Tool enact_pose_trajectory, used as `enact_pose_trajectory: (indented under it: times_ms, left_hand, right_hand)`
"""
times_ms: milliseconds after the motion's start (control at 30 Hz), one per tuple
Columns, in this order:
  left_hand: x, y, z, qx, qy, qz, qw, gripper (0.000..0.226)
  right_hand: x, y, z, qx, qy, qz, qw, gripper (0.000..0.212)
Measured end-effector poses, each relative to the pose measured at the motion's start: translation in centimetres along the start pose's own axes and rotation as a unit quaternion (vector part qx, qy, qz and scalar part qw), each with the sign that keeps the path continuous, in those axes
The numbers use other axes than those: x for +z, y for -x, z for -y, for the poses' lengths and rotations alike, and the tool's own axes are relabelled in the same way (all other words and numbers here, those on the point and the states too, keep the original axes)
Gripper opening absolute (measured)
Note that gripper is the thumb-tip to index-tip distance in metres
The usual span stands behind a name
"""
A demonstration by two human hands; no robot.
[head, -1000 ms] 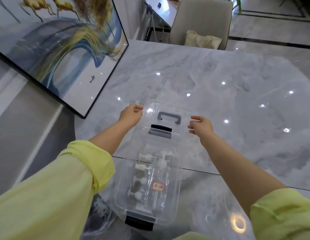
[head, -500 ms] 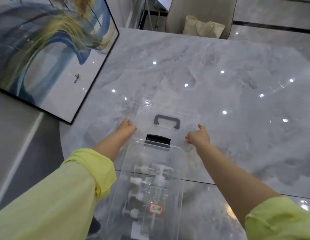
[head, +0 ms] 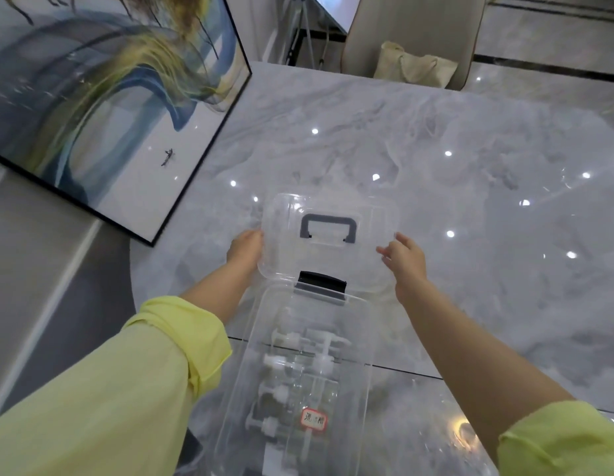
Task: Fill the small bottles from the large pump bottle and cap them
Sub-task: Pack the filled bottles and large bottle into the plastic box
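A clear storage box (head: 366, 341) stands open on the marble table near me. Inside it lies the large pump bottle (head: 314, 419) with a red-edged label, beside several small bottles (head: 277, 361) with white pump tops. The box's clear lid (head: 367, 218), with a grey handle, is just beyond the box, low over the table. My left hand (head: 245, 247) holds the lid's left edge, its fingertips hidden by the lid. My right hand (head: 403, 257) is at the lid's right edge with its fingers spread and relaxed.
A large framed painting (head: 102, 108) leans at the table's left edge. A beige chair (head: 412, 32) with a cloth bag on it stands at the far side. The grey marble tabletop (head: 470, 201) stretches to the right and beyond the lid.
Both hands have carried the lid off the box and away from me to the table beyond it. My right hand's fingers have loosened from the lid's edge.
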State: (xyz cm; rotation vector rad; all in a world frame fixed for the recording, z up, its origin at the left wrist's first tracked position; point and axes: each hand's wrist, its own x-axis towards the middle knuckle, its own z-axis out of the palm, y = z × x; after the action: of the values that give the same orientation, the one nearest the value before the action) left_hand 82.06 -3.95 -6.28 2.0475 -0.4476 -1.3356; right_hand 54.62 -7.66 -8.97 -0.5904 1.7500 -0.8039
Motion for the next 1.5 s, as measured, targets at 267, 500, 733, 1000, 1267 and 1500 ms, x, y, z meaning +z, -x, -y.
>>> enact_pose_trajectory:
  times_ms: [267,500,733,1000,1267,1500]
  left_hand:
    - [-2.8,3.1,0.4,-0.046,0.271,-0.051,0.960,0.054]
    - [-6.7,5.8,2.5,-0.097,0.383,-0.004,0.919,0.028]
    - [-10.1,8.7,5.3,-0.094,0.281,0.046,0.954,0.015]
    - [-11.7,11.9,9.2,-0.053,0.313,0.033,0.948,0.057]
    - [-9.3,19.8,14.1,0.018,0.320,-0.092,0.943,0.013]
    - [-5.2,27.0,19.5,0.015,0.301,-0.131,0.945,0.018]
  right_hand:
    - [1.3,3.9,2.9,-0.025,-0.202,0.034,0.979,0.014]
    - [2.0,7.7,3.1,-0.046,-0.193,0.077,0.977,0.018]
    - [1.4,10.7,3.0,-0.068,-0.193,0.171,0.964,0.016]
    - [0.5,11.5,3.5,-0.085,-0.136,0.226,0.961,0.020]
    - [-0.4,11.9,2.7,-0.190,0.045,0.272,0.942,0.035]
    - [-0.7,11.3,1.1,-0.294,0.217,0.273,0.890,0.031]
